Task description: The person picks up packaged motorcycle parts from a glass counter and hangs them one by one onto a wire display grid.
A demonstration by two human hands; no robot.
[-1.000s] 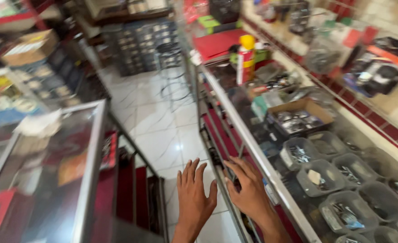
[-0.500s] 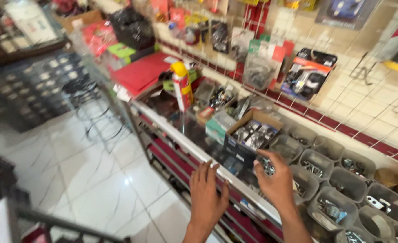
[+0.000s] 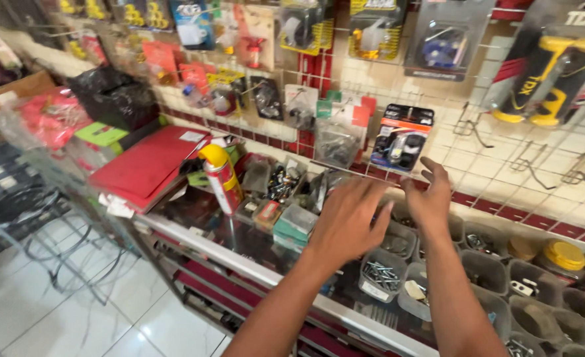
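Both hands reach out over the worktop point(image 3: 239, 254), fingers spread and holding nothing. The left hand point(image 3: 348, 221) hovers above a small tub of screws point(image 3: 379, 274). Beyond the right hand point(image 3: 430, 198) hangs an upright blister pack point(image 3: 401, 139).

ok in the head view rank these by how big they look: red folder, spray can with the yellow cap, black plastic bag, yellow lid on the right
1. red folder
2. black plastic bag, close to the folder in spread, and it sits further back, so this pair is unsure
3. spray can
4. yellow lid, plainly the smallest
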